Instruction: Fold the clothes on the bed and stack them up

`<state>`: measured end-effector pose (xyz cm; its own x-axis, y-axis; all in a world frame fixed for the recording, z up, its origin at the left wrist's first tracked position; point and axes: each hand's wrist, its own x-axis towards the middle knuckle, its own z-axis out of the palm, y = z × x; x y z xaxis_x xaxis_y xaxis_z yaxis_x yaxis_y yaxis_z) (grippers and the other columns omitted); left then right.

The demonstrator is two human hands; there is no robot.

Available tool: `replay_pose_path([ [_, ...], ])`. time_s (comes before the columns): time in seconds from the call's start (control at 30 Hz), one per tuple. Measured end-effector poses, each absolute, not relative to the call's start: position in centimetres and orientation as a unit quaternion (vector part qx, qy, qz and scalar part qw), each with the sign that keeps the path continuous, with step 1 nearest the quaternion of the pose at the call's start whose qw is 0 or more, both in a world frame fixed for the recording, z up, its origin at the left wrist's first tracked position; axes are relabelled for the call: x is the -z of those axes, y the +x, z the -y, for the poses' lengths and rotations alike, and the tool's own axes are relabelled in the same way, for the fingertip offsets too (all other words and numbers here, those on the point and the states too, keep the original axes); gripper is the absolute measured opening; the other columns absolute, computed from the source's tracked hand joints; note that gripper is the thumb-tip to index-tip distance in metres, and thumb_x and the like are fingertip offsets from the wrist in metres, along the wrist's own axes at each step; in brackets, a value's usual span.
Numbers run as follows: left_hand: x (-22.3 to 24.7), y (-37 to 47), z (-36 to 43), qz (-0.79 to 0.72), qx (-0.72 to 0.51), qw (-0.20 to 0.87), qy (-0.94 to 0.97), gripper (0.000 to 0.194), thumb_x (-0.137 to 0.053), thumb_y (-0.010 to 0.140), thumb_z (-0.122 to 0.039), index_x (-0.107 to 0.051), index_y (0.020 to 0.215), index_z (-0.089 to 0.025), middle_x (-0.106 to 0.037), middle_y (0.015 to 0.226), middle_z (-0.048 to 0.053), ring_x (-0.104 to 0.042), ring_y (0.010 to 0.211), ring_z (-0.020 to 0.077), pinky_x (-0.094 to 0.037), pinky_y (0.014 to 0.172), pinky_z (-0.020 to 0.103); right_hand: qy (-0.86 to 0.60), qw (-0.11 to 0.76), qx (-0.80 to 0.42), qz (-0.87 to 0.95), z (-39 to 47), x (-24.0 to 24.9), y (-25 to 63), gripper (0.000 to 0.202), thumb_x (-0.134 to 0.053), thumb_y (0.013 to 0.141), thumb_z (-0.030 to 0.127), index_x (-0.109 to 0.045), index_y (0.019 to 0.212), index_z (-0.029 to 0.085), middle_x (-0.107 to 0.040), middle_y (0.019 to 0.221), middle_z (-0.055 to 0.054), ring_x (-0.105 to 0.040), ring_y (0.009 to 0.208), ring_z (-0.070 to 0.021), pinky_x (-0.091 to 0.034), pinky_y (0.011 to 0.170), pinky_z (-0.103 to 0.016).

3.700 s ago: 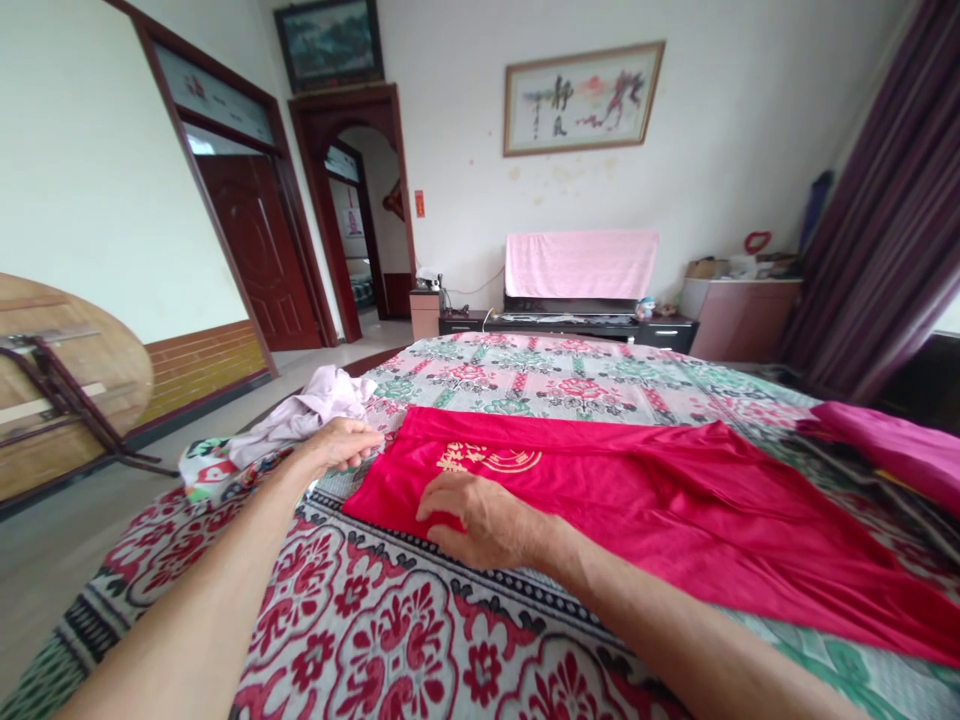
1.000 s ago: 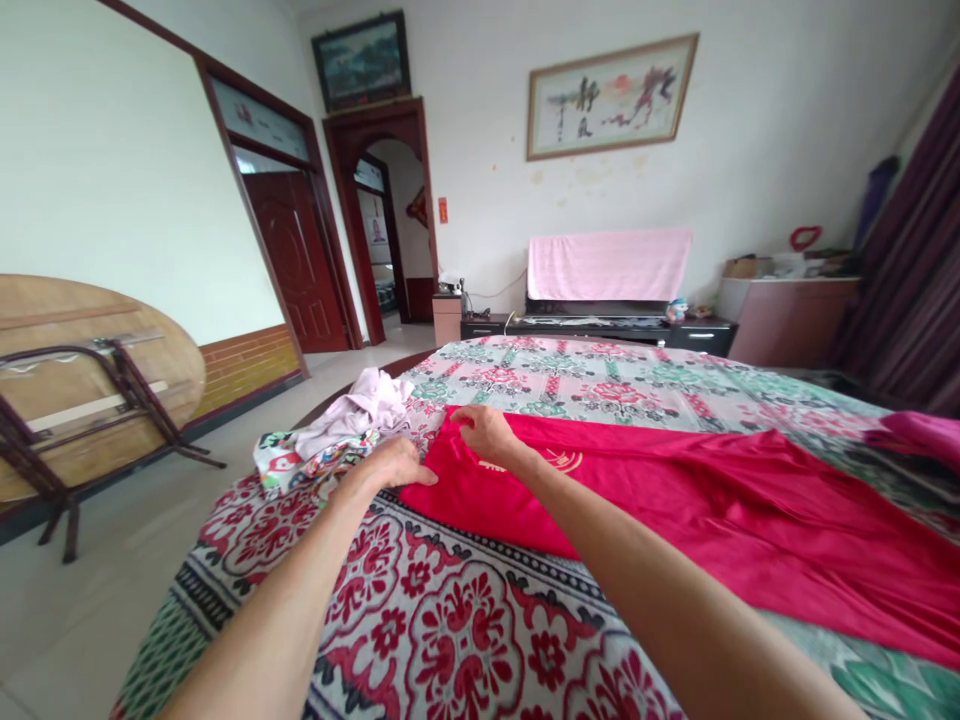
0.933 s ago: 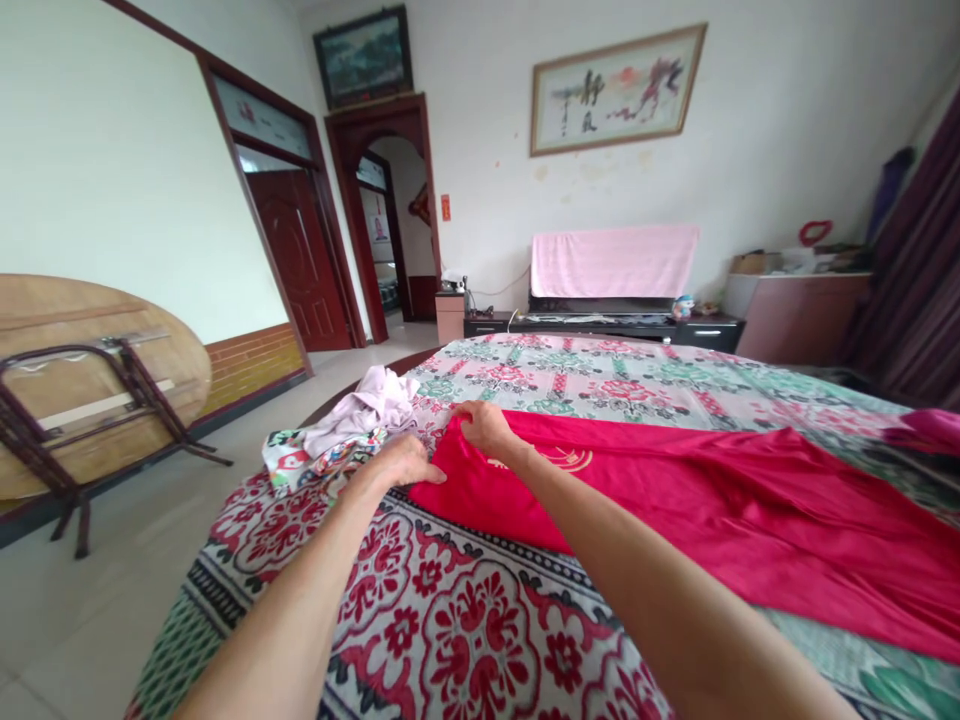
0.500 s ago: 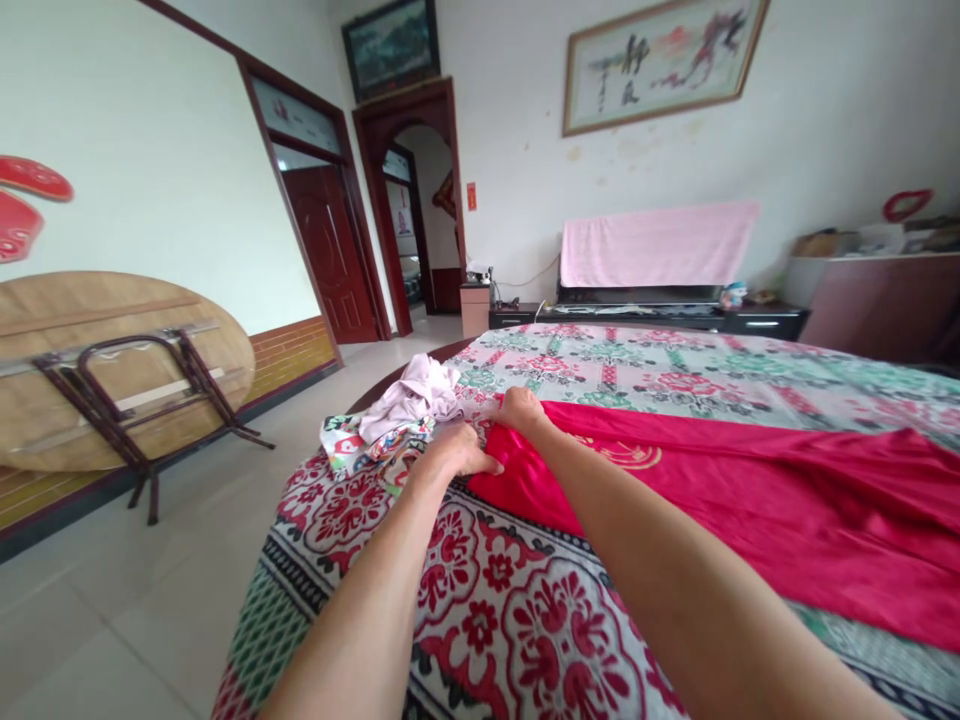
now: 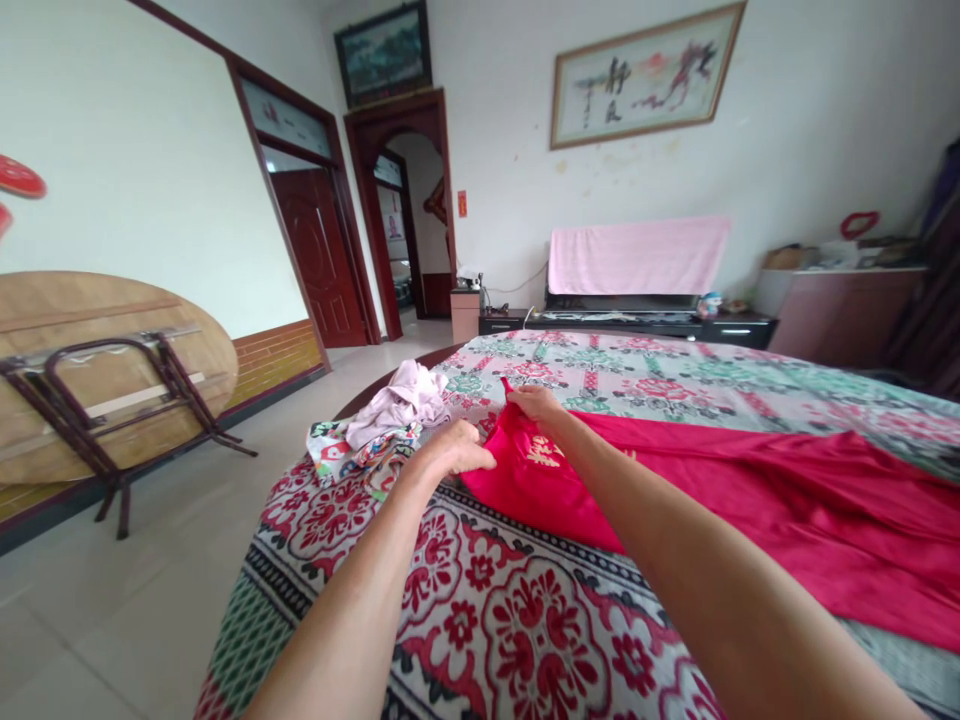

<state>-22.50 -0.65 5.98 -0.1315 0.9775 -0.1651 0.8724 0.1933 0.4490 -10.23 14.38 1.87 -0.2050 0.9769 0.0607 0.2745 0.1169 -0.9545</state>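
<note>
Your right hand (image 5: 536,405) was clamped on the far corner of the red cloth (image 5: 720,500), and your left hand (image 5: 459,447) was at the near part of the same end edge. This cloth lay long across the patterned cover (image 5: 547,640), going away to your right side. Beyond your left hand, a crumpled lilac cloth (image 5: 405,395) and a colourful printed cloth (image 5: 334,450) lay close together (they were the nearest other things). Your right forearm passed over the red cloth and hid a part of it. Farther away there were a folding round table (image 5: 127,400), leaning at the wall, and a pink towel (image 5: 637,255) above the black cabinet (image 5: 735,330).

In the frame of 3.7 seconds before, the end of the red cloth was flat and your right hand was over it; now this end was raised and gathered, and the yellow characters (image 5: 541,450) showed between your arms.

Your right thumb and fingers were together, with a small tip of cloth standing above them. Your left thumb was stretched to the edge, but how tightly this hand was closed, I cannot tell.
</note>
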Motion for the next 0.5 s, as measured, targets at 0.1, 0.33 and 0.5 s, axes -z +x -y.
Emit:
replay_pose_path([
  [0.1, -6.2, -21.0, 0.7, -0.714, -0.191, 0.228, 0.634, 0.012, -0.060, 0.061, -0.027, -0.062, 0.070, -0.018, -0.051, 0.051, -0.005, -0.048, 0.047, 0.0101, -0.032, 0.043, 0.020, -0.473, 0.420, -0.510, 0.582, -14.3, -3.2, -7.0, 0.018, -0.054, 0.081, 0.015, -0.050, 0.064, 0.018, -0.051, 0.048, 0.005, -0.050, 0.042, -0.0069, -0.043, 0.046, -0.017],
  [0.33, -5.8, -13.8, 1.5, -0.646, -0.220, 0.170, 0.711, 0.014, -0.060, 0.064, -0.021, -0.069, 0.073, -0.017, -0.062, 0.058, -0.001, -0.055, 0.053, 0.0106, -0.038, 0.051, 0.020, -0.449, 0.460, -0.586, 0.494, -12.8, -3.4, 1.4, 0.015, -0.060, 0.077, 0.009, -0.052, 0.066, 0.017, -0.058, 0.056, 0.002, -0.055, 0.048, -0.0066, -0.047, 0.049, -0.016],
  [0.5, -6.0, -8.8, 2.1, -0.607, -0.150, 0.166, 0.763, 0.018, -0.056, 0.065, -0.020, -0.072, 0.072, -0.016, -0.061, 0.053, 0.001, -0.055, 0.052, 0.0114, -0.039, 0.053, 0.021, -0.449, 0.480, -0.590, 0.469, -11.9, -1.7, 6.1, 0.019, -0.066, 0.072, 0.010, -0.052, 0.063, 0.016, -0.057, 0.054, 0.002, -0.055, 0.047, -0.0075, -0.048, 0.047, -0.017],
])
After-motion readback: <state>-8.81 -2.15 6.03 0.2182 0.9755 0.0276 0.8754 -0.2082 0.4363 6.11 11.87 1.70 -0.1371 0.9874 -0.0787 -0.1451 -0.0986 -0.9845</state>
